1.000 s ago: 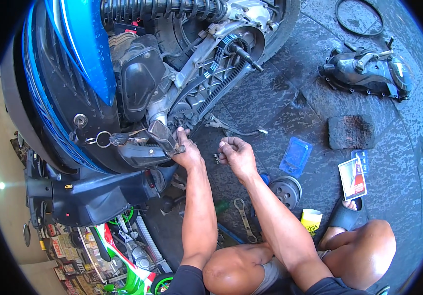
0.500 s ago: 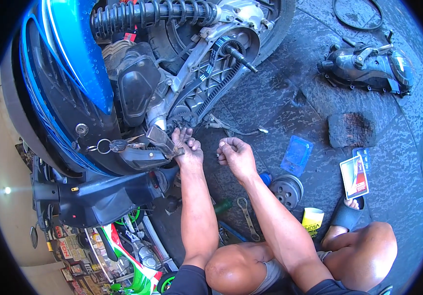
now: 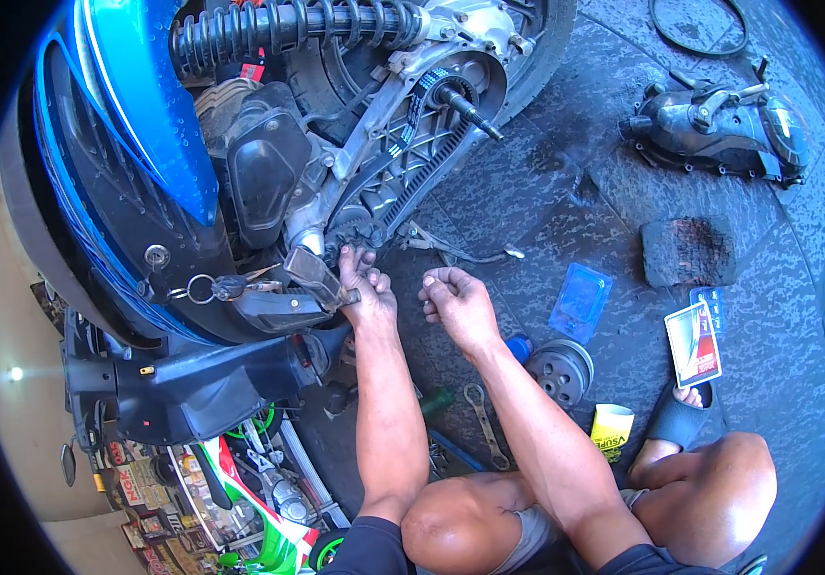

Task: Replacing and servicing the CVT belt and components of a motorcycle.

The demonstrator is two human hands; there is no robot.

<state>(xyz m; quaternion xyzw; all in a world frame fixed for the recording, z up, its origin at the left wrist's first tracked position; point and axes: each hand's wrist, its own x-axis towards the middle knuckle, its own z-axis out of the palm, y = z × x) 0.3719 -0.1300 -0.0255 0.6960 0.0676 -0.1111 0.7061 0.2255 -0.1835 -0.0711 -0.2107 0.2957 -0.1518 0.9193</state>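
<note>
My left hand (image 3: 370, 290), palm up with curled fingers, is at the lower front end of the scooter's opened drive case (image 3: 360, 182). Whatever its fingers grip, if anything, I cannot make out. Just to its right, over the floor, my right hand (image 3: 458, 305) is closed, thumb against the bent fingers; anything pinched there is too small to name. Inside the case a toothed drive belt (image 3: 431, 172) loops around a rear shaft (image 3: 470, 117). Beside my left wrist is a dark footrest-like part (image 3: 314, 273). A cable with a pale connector (image 3: 514, 254) lies beyond my hands.
On the dark floor lie a removed case cover (image 3: 719, 129), a spare belt (image 3: 700, 29), a black foam block (image 3: 688, 251), a blue plastic packet (image 3: 581, 302), a round metal pulley (image 3: 561, 372), a wrench (image 3: 485, 422) and a yellow packet (image 3: 612, 428). Keys (image 3: 230, 287) hang from the scooter.
My right hand has shifted very slightly left, its fingers still closed. My left hand stays at the case with its fingers curled. Nothing else has visibly moved.
</note>
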